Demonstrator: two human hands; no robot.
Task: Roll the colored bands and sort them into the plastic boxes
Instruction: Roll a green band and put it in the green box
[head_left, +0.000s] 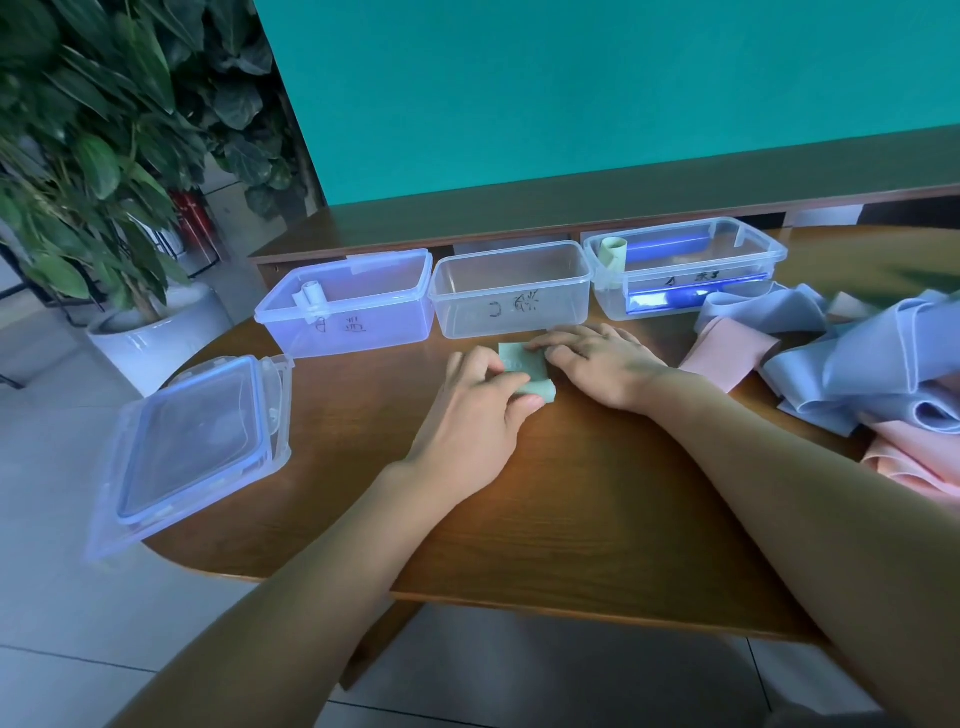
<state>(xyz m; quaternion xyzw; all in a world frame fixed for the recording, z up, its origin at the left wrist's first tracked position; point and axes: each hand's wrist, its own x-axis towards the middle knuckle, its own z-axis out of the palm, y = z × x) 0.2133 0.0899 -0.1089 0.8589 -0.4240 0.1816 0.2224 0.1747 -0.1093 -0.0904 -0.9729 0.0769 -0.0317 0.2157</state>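
Observation:
A pale green band (522, 364) lies on the wooden table (545, 519), partly rolled, just in front of the middle box. My left hand (475, 415) pinches its near end between thumb and fingers. My right hand (597, 361) lies over its right side, fingers bent onto the band. Three clear plastic boxes stand in a row behind: the left box (348, 306), the middle box (511, 296), and the right box (685, 265), which has a blue roll inside and a small green sample taped on its rim.
A heap of blue bands (857, 358) and pink bands (727, 353) lies at the right of the table. A stack of clear lids (192, 447) overhangs the table's left edge. A potted plant (104, 156) stands on the floor to the left.

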